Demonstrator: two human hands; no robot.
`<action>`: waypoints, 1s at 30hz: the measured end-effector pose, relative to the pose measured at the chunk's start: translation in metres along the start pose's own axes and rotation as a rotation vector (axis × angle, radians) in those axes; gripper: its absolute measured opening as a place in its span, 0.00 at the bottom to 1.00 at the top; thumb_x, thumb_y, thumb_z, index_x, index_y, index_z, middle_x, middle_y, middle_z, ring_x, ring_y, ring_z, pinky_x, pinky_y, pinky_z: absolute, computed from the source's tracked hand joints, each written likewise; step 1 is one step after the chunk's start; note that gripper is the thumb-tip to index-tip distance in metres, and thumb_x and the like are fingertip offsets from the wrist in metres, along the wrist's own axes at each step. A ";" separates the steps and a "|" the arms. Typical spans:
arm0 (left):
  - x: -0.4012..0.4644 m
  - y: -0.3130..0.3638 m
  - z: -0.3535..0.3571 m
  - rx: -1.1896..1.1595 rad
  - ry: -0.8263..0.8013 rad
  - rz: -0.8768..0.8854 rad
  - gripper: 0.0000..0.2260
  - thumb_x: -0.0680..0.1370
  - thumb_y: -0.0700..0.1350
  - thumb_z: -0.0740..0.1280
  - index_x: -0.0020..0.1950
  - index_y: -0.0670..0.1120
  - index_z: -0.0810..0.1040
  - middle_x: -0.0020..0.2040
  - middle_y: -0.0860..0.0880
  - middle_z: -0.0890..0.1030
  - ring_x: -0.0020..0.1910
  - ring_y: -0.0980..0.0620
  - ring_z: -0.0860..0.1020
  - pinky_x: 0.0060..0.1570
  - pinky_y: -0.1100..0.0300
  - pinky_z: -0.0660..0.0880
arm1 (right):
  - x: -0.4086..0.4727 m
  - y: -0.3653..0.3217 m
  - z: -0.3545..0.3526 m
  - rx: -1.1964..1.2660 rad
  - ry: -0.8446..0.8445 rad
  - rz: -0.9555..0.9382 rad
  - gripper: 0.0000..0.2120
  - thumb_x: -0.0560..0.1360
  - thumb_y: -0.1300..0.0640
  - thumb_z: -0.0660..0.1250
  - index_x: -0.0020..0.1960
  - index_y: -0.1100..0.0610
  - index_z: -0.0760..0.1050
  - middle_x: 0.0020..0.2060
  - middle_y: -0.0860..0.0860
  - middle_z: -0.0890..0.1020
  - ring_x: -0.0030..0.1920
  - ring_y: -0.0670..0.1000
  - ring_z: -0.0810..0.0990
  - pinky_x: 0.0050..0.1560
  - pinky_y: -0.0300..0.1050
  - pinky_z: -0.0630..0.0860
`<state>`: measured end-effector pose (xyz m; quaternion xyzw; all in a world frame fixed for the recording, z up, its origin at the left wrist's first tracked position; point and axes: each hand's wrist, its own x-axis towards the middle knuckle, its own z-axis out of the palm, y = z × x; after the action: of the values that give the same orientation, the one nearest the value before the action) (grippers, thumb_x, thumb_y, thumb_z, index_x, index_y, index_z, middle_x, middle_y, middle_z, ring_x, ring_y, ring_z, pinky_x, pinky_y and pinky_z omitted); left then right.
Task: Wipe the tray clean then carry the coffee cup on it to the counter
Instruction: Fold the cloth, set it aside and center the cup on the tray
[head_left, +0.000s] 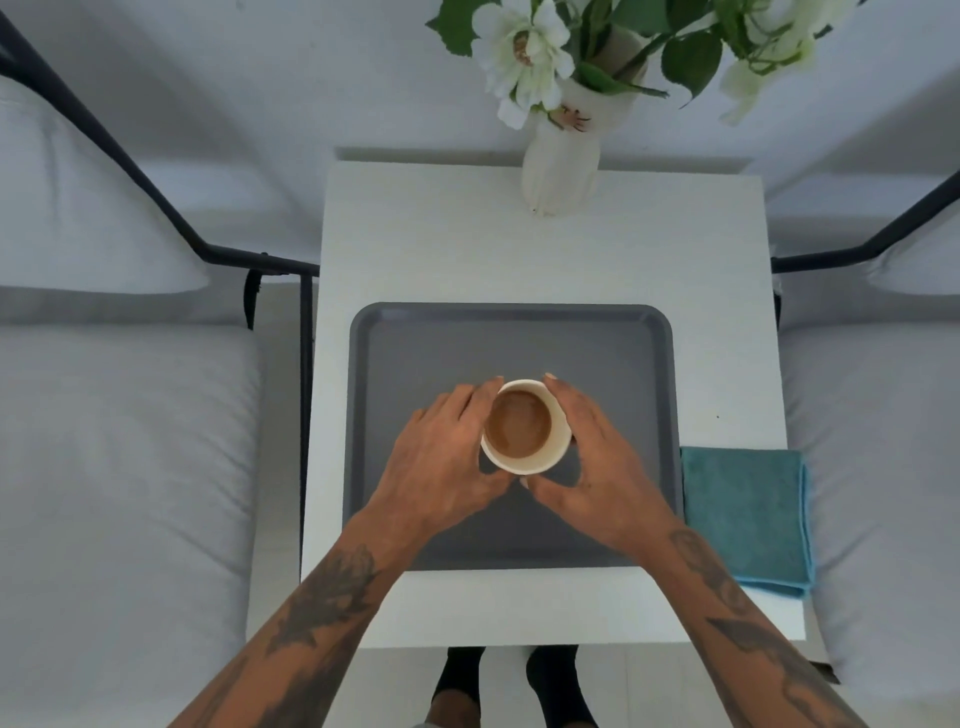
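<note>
A white paper coffee cup (522, 428) full of brown coffee stands upright near the middle of a grey square tray (415, 343). My left hand (441, 457) wraps the cup's left side and my right hand (597, 467) wraps its right side, thumbs meeting at the near rim. The tray lies flat on a small white table (519, 249). A folded teal cloth (745, 519) rests on the table just right of the tray, untouched.
A white vase of white flowers (558, 166) stands at the table's far edge. Grey cushioned seats with black metal frames flank the table, one on the left (119, 441) and one on the right (872, 441). My feet (509, 686) show below the near edge.
</note>
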<state>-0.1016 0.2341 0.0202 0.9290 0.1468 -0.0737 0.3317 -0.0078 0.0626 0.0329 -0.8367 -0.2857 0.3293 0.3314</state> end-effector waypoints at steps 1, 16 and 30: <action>0.001 -0.001 0.001 -0.002 -0.004 -0.005 0.40 0.68 0.62 0.74 0.75 0.52 0.63 0.68 0.53 0.75 0.64 0.51 0.75 0.60 0.50 0.76 | 0.001 0.001 0.000 -0.001 0.000 -0.004 0.45 0.69 0.50 0.76 0.78 0.47 0.54 0.75 0.42 0.63 0.73 0.40 0.62 0.68 0.30 0.60; -0.062 -0.090 -0.020 -0.092 0.213 -0.371 0.32 0.69 0.61 0.74 0.70 0.55 0.71 0.63 0.45 0.70 0.58 0.44 0.74 0.55 0.47 0.78 | -0.032 0.088 -0.048 -0.040 0.417 0.284 0.19 0.75 0.53 0.71 0.64 0.48 0.76 0.58 0.50 0.69 0.52 0.52 0.76 0.50 0.41 0.77; -0.050 -0.078 0.006 -0.011 0.156 -0.417 0.38 0.62 0.63 0.77 0.70 0.57 0.73 0.69 0.40 0.62 0.60 0.39 0.72 0.57 0.44 0.77 | -0.016 0.109 -0.036 -0.097 0.357 0.227 0.25 0.70 0.53 0.77 0.65 0.49 0.77 0.57 0.50 0.68 0.46 0.51 0.72 0.45 0.25 0.70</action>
<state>-0.1746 0.2770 -0.0193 0.8795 0.3616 -0.0678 0.3018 0.0372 -0.0296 -0.0218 -0.9236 -0.1419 0.1967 0.2969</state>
